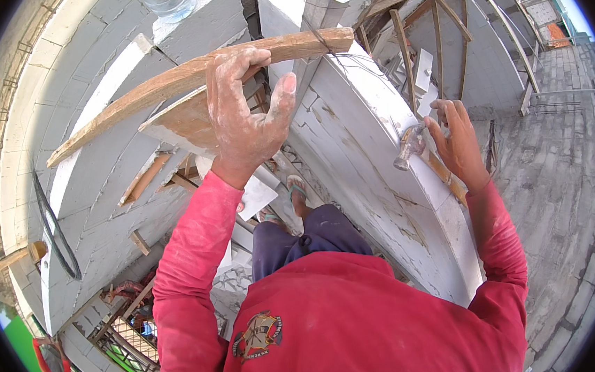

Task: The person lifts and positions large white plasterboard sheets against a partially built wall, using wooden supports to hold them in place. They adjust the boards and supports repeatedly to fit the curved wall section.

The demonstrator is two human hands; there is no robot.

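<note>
I see my left hand (244,117) raised in front of me, fingers wrapped over the top edge of a curved wooden board (191,79), with the thumb spread out to the right. The grip is closed on that board. The board runs from lower left to upper right, arching over the gap between two white curved walls; its right end rests at the top of the white curved wall (372,152) to my right. A flat wooden piece (179,122) sits just beneath the board, under my palm.

My right hand (456,142) is closed around the wooden handle of a hammer (413,147). The metal head points left and lies against the top face of the white curved wall. The handle runs down and right under my fingers.

Both sleeves (192,264) are red. Below, between the walls, my foot in a sandal (296,189) stands on scraps of wood. A clear plastic bottle (167,0) stands on the white blocks at the top edge. More wooden arch frames (453,27) stand on the far right.
</note>
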